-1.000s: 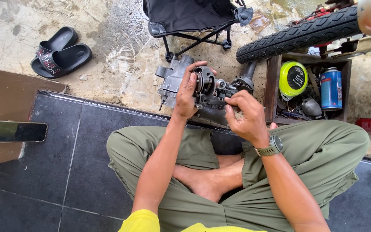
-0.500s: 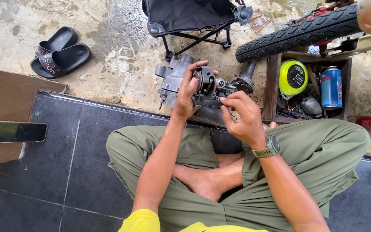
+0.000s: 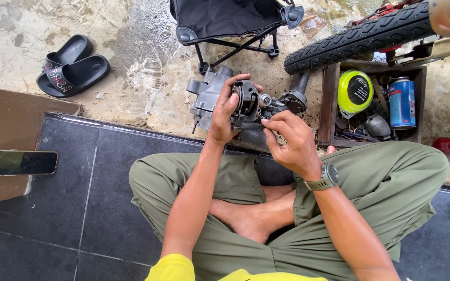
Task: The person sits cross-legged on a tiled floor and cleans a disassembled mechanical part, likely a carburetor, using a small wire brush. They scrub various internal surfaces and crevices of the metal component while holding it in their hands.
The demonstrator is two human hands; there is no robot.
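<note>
While sitting cross-legged on the floor, the person's left hand (image 3: 225,112) is clamping the grey engine part (image 3: 235,106) at twelve o'clock; right hand (image 3: 290,143) is pinching its fitting, likely needing careful turning.

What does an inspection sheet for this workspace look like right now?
Surface: dark tiled floor meeting rough concrete ground.
Job's things: grey metal engine part, held off the ground.
Clutter: wooden crate with yellow-green round tin and blue spray can; black phone; black sandals.
Hands: left hand grips the part; right hand pinches its small fittings.
Cables: nothing seen.
Surroundings: black folding chair, black tyre.
</note>
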